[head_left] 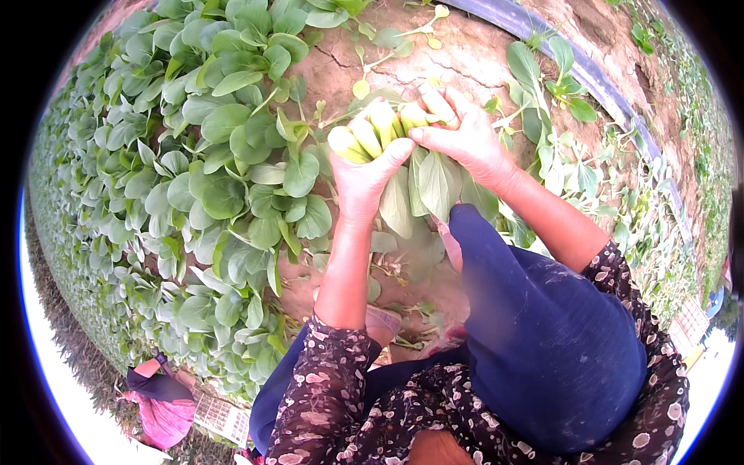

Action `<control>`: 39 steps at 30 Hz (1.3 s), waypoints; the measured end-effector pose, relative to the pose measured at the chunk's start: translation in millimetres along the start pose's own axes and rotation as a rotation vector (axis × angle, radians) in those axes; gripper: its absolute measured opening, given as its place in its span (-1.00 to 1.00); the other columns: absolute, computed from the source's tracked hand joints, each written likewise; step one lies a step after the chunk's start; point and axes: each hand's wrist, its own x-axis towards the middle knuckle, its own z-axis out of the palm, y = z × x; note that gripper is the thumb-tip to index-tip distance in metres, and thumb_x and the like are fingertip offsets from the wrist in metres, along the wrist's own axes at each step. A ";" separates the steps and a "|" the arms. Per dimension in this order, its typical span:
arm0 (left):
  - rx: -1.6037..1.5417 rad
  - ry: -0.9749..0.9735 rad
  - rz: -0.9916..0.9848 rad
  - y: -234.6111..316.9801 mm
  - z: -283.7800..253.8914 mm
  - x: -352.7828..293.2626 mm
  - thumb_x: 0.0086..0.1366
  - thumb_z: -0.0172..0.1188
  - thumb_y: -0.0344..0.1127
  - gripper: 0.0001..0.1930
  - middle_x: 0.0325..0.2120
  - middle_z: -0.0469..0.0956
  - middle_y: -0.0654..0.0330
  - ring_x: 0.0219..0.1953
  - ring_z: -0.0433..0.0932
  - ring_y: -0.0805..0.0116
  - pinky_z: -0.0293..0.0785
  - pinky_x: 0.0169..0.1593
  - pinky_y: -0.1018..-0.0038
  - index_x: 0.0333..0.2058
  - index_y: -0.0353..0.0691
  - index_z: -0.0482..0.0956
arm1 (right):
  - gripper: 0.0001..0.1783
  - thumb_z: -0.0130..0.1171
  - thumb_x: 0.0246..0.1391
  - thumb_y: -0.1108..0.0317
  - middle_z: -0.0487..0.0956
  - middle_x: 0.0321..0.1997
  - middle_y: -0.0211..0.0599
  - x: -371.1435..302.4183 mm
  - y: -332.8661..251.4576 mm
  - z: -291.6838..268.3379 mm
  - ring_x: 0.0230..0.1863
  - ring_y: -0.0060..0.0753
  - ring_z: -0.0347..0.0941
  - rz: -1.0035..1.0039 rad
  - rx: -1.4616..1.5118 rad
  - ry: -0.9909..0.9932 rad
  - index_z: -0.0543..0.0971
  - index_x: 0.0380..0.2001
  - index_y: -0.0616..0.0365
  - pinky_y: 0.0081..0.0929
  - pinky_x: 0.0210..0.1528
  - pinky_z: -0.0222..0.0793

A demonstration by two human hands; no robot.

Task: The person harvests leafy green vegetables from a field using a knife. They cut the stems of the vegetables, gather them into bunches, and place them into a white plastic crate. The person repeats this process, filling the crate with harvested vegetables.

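Both hands come together in front of me around a bunch of bok choy (pixel 384 124), its pale green stem bases pointing up and away. The bunch's leaves (pixel 436 186) hang down between my wrists. My left hand (pixel 366 177) is closed around the left side, thumb lying across the stems. On the other side, my right hand (pixel 473 147) grips one stem base (pixel 439 105) at the top right, with thumb and fingers bent around it. The thumbs nearly meet in the middle. My palms hide part of the bunch.
Dense growing bok choy (pixel 221 124) fills the left side. Cut plants and leaves (pixel 577 182) lie on soil to the right, beside a long bluish strip (pixel 597 77). My raised knee (pixel 542 333) is close below my hands. A person in pink (pixel 164 411) is by a white crate (pixel 222 418) at lower left.
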 end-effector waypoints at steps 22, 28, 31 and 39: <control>0.014 -0.174 -0.168 10.7 -8.1 -17.2 -0.05 0.41 -0.58 -0.63 -0.27 0.58 0.27 -0.24 0.55 0.47 0.51 -0.10 0.51 -0.20 -0.30 0.58 | -0.82 0.27 0.18 0.34 0.63 -0.11 -0.25 -4.9 -33.0 -6.8 -0.54 -0.71 0.42 0.023 0.193 -0.305 0.46 -0.30 0.13 -0.67 -0.47 0.38; -0.295 -0.153 -0.367 -10.0 -30.7 -32.4 -0.03 0.32 -0.46 -0.48 -0.17 0.51 0.22 -0.11 0.50 0.40 0.44 0.03 0.42 -0.03 -0.26 0.43 | -0.80 0.32 0.13 0.34 0.58 -0.08 -0.27 -4.9 -20.9 -3.8 -0.50 -0.72 0.46 0.130 0.285 -0.391 0.45 -0.33 0.07 -0.75 -0.49 0.27; -0.455 -0.115 -0.365 -18.9 -18.0 -35.4 0.02 0.25 -0.38 -0.42 -0.14 0.51 0.12 -0.08 0.51 0.30 0.45 0.08 0.36 0.08 -0.28 0.36 | -0.78 0.34 0.11 0.33 0.60 -0.14 -0.28 -0.3 -9.2 -6.5 -0.47 -0.69 0.48 0.088 0.198 -0.348 0.46 -0.35 0.08 -0.72 -0.47 0.26; -0.445 -0.020 -0.375 -30.5 -19.8 -47.4 0.09 0.23 -0.32 -0.36 -0.03 0.51 0.01 0.01 0.54 0.16 0.49 0.13 0.26 0.19 -0.28 0.33 | -0.76 0.36 0.03 0.30 0.57 -0.36 -0.41 1.4 -11.1 -7.5 -0.54 -0.77 0.36 0.113 0.002 -0.262 0.44 -0.44 0.02 -0.73 -0.57 0.12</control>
